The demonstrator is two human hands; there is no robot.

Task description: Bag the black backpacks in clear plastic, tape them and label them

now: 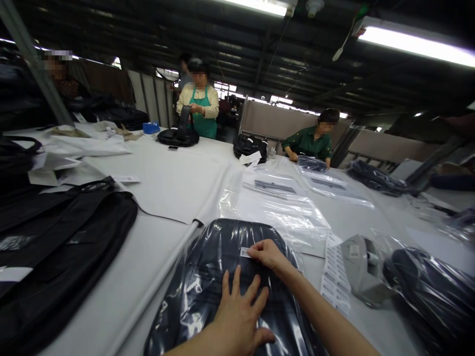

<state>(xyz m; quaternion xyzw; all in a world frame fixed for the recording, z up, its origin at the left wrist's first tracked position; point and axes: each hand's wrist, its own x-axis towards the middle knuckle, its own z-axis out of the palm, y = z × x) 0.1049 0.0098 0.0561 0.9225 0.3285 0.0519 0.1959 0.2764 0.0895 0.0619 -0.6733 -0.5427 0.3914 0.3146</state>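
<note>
Centrally, we see a dark bag (203, 284) in clear plastic, lying on the white surface (168, 190). We find the left hand (239, 314) palm down upon it, its fingers spread wide and gripping nothing. Toward the bag's far end, the right hand (270, 254) has its fingers pinched together on one end of a small white label (244, 252); whether this is stuck down, we cannot tell. To the right we note a label sheet (336, 277) just beside a grey device (359, 272); beyond the bag lie clear plastic sleeves (282, 210).
</note>
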